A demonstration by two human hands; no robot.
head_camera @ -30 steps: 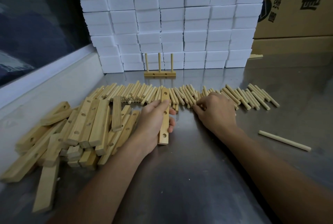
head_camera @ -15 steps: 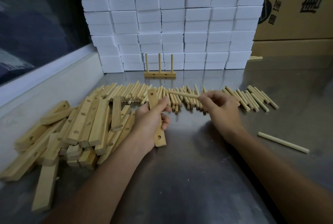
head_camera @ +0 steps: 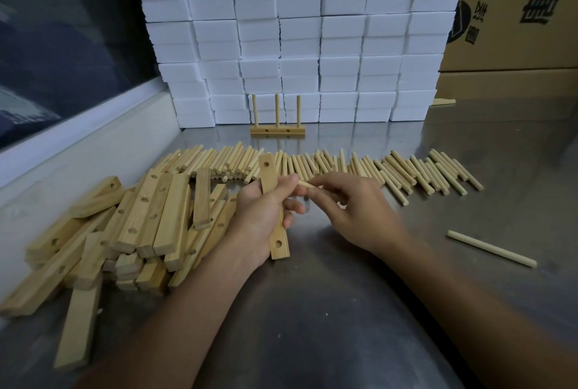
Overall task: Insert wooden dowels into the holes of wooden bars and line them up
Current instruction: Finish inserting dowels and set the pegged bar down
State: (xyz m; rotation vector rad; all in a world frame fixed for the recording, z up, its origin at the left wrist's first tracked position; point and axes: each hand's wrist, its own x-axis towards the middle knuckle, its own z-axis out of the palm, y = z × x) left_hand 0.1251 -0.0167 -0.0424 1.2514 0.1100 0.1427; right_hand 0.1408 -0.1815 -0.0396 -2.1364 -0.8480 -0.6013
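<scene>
My left hand (head_camera: 264, 216) grips a wooden bar (head_camera: 269, 172) with holes, held nearly upright above the steel table. My right hand (head_camera: 350, 207) pinches a wooden dowel (head_camera: 304, 183) whose tip points at the bar's middle, just beside my left thumb. Most of that dowel is hidden inside my fingers. A finished bar with three upright dowels (head_camera: 277, 130) stands at the back. A long row of loose dowels (head_camera: 391, 169) lies behind my hands. A heap of drilled bars (head_camera: 131, 226) is on the left.
A wall of white foam blocks (head_camera: 300, 35) rises at the back, with cardboard boxes (head_camera: 513, 13) to its right. One single dowel (head_camera: 491, 248) lies apart on the right of the steel table (head_camera: 328, 326). A white ledge (head_camera: 78, 138) borders the left side.
My right hand picked a dowel from the row and brought it left to the bar. My left hand lifted the bar and tilted it more upright.
</scene>
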